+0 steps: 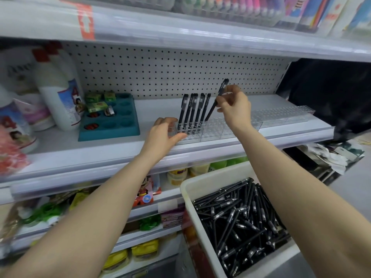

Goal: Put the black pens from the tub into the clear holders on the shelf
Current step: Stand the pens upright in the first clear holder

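Black plastic pen (211, 110) tilting tip-first toward clear perforated plastic holder (210, 131): right hand (234, 106) fingers (230, 90) pinching barrel for aiming; left hand (162, 135) gripping holder end, likely preventing sliding.

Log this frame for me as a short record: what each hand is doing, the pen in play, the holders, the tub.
right hand: pinches a black pen, tilted, tip down at the near holder
left hand: grips the near holder's left end
near holder: clear, on the shelf, with several standing pens at its left end
far holder: clear, farther right on the shelf, no pens visible in it
tub: white, lower right, piled with loose pens
stage: most pens not yet shelved
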A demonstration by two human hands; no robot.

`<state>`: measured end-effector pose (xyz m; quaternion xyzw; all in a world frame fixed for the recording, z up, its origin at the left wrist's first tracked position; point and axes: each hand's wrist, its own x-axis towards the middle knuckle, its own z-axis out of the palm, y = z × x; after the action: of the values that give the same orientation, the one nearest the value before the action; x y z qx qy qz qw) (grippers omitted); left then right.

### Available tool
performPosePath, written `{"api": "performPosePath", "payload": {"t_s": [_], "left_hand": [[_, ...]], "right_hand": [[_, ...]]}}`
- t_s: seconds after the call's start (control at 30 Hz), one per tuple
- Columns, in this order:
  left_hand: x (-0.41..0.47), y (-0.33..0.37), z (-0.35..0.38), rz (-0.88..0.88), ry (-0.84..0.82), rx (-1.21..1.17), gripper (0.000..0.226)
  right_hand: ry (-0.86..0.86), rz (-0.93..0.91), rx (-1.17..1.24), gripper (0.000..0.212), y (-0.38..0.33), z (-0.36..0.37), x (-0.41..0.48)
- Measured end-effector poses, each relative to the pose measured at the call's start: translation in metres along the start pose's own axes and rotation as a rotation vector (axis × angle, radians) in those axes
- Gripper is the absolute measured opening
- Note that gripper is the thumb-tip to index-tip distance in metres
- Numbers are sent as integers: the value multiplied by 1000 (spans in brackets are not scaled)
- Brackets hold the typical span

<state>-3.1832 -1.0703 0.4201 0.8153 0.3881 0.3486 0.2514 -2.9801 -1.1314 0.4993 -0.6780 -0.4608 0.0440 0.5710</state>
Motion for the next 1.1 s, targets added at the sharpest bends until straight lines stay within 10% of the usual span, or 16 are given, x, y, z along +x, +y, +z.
{"api": "performPosePath", "payload": {"t_s": [0.87, 1.1], "left_hand": [[2, -4, 3, 23, 12, 14, 56], [1, -4, 4, 24, 9, 0, 56]], "right_hand": [[-26, -72, -325, 3, 58, -17, -73], [-356, -101, -552, 4, 101, -18, -153]]}}
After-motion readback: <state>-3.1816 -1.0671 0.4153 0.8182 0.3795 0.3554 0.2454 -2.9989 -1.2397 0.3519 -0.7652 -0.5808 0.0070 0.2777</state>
